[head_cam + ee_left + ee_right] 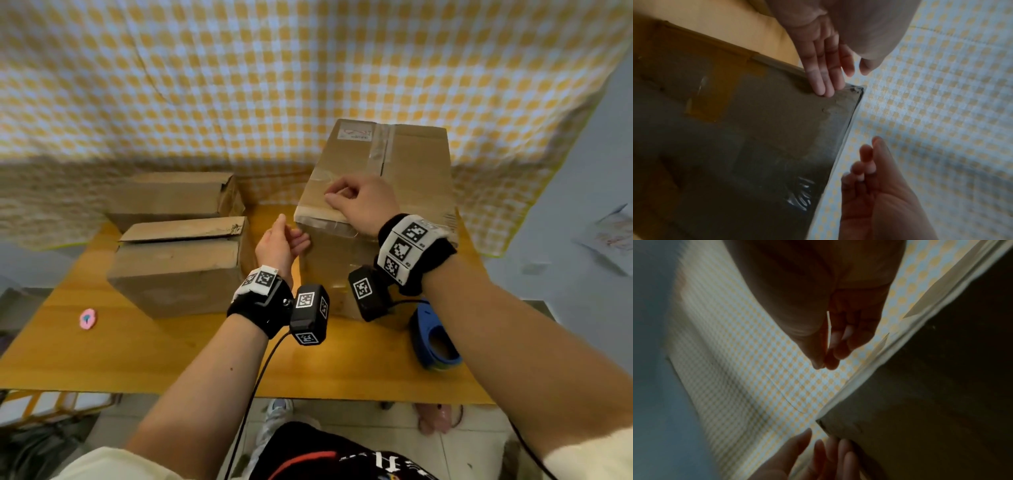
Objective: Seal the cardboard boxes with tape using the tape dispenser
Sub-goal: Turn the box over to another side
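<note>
Tall cardboard box (pixel 376 212) stands at 1 o'clock on worktop (pixel 137 349), clear tape (pixel 380 150) already along top seam and over near edge. Step in hand, by my judgement: smoothing tape end down near top edge.

Right hand (pixel 359 202) on box top, fingers curled, thumb and forefinger tips together; whether this grip pinches tape, cannot tell.

Left hand (pixel 279 245) beside box's near-left corner, fingers loose, holding nothing.

Blue tape dispenser (pixel 433 337) lies at 4 o'clock, untouched.

Two smaller boxes (pixel 178 263) at 10 o'clock show open flaps; next likely calls for picking up dispenser.
</note>
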